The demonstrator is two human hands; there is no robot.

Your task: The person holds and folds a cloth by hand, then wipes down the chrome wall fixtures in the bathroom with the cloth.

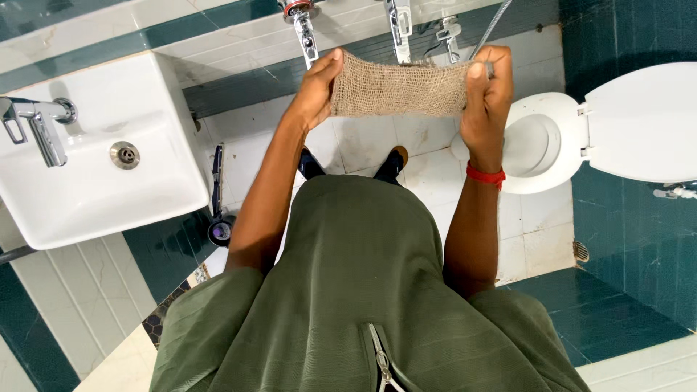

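Observation:
I hold a coarse brown burlap cloth [401, 87] stretched out in front of me, above the white tiled floor. My left hand [317, 88] pinches its left edge, thumb on top. Gripping the right edge is my right hand [488, 91], which wears a red thread at the wrist. The cloth hangs flat between both hands, below the chrome wall taps [398, 23].
A white washbasin [102, 181] with a chrome tap [36, 123] is at the left. A white toilet [537, 145] with its lid [642, 120] raised stands at the right. A dark brush [218, 196] leans by the basin. Teal and white tiles cover walls and floor.

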